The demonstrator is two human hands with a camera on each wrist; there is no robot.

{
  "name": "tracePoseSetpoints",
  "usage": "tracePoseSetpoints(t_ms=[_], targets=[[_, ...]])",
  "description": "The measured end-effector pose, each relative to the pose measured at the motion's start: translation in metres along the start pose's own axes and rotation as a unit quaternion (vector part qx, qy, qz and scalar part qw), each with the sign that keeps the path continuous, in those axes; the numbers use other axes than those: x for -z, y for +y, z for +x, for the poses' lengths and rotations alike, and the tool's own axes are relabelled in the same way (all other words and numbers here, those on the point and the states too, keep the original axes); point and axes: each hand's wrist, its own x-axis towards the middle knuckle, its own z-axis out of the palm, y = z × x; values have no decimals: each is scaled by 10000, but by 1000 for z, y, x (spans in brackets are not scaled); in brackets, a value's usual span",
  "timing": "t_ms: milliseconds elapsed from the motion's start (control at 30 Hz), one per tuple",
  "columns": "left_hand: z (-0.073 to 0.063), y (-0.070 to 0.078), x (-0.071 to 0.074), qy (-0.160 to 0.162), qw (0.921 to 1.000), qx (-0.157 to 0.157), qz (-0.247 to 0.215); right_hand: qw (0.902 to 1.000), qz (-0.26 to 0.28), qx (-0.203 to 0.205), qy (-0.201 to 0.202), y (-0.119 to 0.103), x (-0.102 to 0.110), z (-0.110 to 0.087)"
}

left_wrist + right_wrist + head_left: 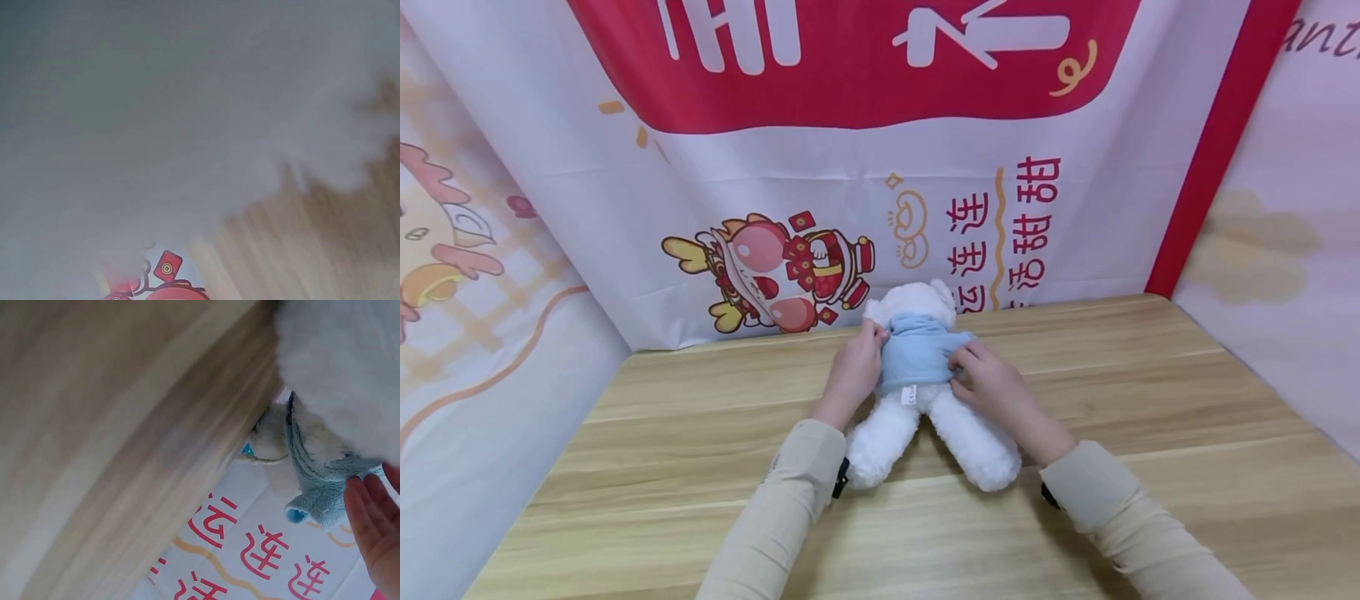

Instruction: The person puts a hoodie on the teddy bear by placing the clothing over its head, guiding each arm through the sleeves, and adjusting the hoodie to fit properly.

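Observation:
A white plush toy with fluffy legs lies on the table, its head toward the back wall and its back with a small white tag facing up. It wears a light blue shirt. At the shirt's left shoulder edge, my left hand pinches the fabric. On the opposite side my right hand grips the shirt below the sleeve. The right wrist view shows fingertips on the blue cloth beside an empty sleeve opening. Blurred white fur fills most of the left wrist view.
The wood-grain table reaches back to a printed cloth backdrop with red lettering and a cartoon figure. More printed cloth hangs on the left. A thin cord shows near the toy in the right wrist view.

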Motion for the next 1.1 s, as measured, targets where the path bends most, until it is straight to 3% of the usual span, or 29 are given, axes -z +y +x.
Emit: tracePoseSetpoints(t_ms=[267,433,600,733,933,1100], targets=[[1,3,0,66,9998,141,138,9954,687,-263,-617,9,4,1],[1,6,0,-58,9999,120,-101,9919,825,-425,-862,15,9,3],[1,4,-2,128,9989,93,-439,9883,888,-997,-741,23,8,8],[0,2,0,190,9983,-7,-558,9782,1108,-1451,-994,30,3,12],[-1,3,4,-12,9982,-66,-603,9675,1674,-1341,-1341,38,-6,16],[-4,5,9,-416,9973,102,-602,9602,1855,-1459,-1495,37,-11,19]])
